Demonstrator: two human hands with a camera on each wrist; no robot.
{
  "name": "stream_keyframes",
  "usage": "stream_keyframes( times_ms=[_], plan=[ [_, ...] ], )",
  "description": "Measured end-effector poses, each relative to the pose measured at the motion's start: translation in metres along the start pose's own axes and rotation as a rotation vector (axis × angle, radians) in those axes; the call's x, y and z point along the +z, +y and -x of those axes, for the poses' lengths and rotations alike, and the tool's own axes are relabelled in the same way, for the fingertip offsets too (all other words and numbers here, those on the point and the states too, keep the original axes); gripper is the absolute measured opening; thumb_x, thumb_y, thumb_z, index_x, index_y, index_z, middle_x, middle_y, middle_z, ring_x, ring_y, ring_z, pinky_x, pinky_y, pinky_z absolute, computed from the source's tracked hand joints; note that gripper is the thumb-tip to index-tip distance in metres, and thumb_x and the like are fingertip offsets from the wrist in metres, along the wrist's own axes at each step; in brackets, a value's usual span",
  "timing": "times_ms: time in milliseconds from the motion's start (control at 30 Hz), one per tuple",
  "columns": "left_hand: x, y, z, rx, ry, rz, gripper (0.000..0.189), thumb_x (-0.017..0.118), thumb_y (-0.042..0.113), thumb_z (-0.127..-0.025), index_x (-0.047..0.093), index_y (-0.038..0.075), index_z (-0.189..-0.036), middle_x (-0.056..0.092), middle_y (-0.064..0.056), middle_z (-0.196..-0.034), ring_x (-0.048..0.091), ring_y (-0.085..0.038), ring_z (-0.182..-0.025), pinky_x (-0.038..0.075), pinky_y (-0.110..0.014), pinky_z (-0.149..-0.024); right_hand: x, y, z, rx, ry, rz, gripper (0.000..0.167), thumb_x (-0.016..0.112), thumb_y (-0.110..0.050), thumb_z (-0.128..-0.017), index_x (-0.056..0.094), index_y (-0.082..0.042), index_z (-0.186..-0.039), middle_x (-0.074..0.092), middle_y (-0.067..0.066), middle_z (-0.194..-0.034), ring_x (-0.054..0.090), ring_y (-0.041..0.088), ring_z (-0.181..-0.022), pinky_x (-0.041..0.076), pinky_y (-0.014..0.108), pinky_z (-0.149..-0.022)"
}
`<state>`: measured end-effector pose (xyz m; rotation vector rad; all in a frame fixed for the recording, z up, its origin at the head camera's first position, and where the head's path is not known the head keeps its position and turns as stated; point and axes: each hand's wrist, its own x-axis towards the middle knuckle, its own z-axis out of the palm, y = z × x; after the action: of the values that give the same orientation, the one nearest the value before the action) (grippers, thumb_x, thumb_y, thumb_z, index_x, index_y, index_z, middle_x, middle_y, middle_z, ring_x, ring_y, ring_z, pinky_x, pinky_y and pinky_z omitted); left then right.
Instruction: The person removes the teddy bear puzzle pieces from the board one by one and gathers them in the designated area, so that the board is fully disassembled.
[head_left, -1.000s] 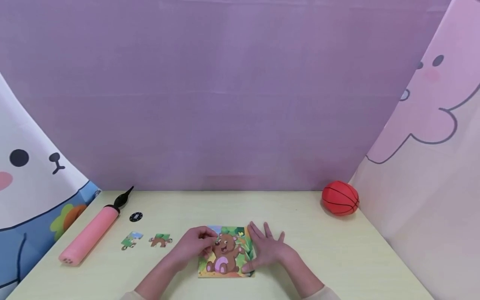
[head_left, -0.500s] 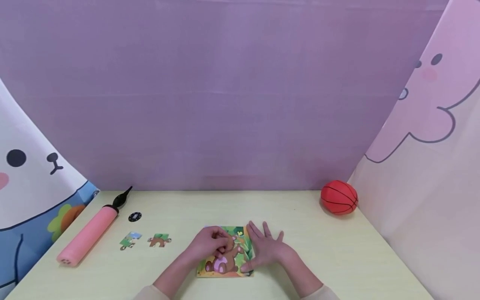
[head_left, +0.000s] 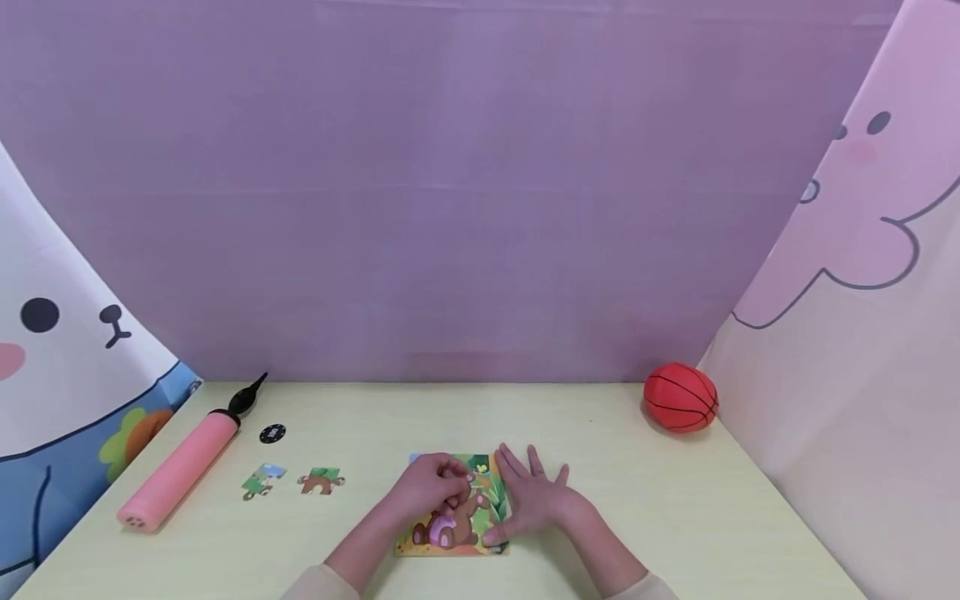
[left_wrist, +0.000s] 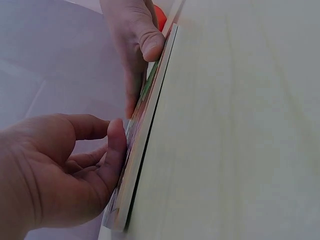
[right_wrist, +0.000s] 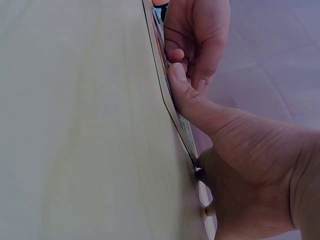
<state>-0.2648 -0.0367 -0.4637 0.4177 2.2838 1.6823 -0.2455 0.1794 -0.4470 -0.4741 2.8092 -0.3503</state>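
A square bear jigsaw puzzle (head_left: 459, 540) lies flat at the table's front middle. Over the bear's head is my left hand (head_left: 435, 483), fingers curled, thumb and index tips close together at the picture's surface. Its thumb (left_wrist: 116, 137) touches or nearly touches the puzzle in the left wrist view; whether a piece is pinched there is hidden. My right hand (head_left: 534, 500) rests along the puzzle's right edge, fingers spread, its thumb (right_wrist: 179, 75) on the picture near the lower right corner. Two loose pieces lie to the left, one green and blue (head_left: 262, 480), one brown and green (head_left: 321, 481).
A pink hand pump (head_left: 180, 473) with a black nozzle lies along the table's left side. Near it is a round black chip (head_left: 272, 433). A red ball (head_left: 681, 397) with black lines sits at the back right corner. Purple cloth (head_left: 480, 192) hangs behind the table.
My left hand has slid right across the puzzle, from its left edge to over the bear's head, covering the face. The right hand and the loose pieces have stayed in place.
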Motion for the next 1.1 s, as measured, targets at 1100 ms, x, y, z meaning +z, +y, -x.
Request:
stream_keyframes(
  times_ms=[1100],
  plan=[
    [0.0065, 0.0072, -0.0003, -0.032, 0.040, 0.057, 0.046, 0.068, 0.010, -0.093, 0.058, -0.009, -0.133, 0.062, -0.008, -0.082, 0.052, -0.013, -0.061, 0.046, -0.024, -0.055, -0.0007, 0.0003, -0.0004, -0.014, 0.010, -0.009, 0.126, 0.077, -0.072, -0.070, 0.018, -0.009, -0.162, 0.010, 0.005, -0.169, 0.005, 0.054, -0.148, 0.006, 0.089, -0.095]
  ],
)
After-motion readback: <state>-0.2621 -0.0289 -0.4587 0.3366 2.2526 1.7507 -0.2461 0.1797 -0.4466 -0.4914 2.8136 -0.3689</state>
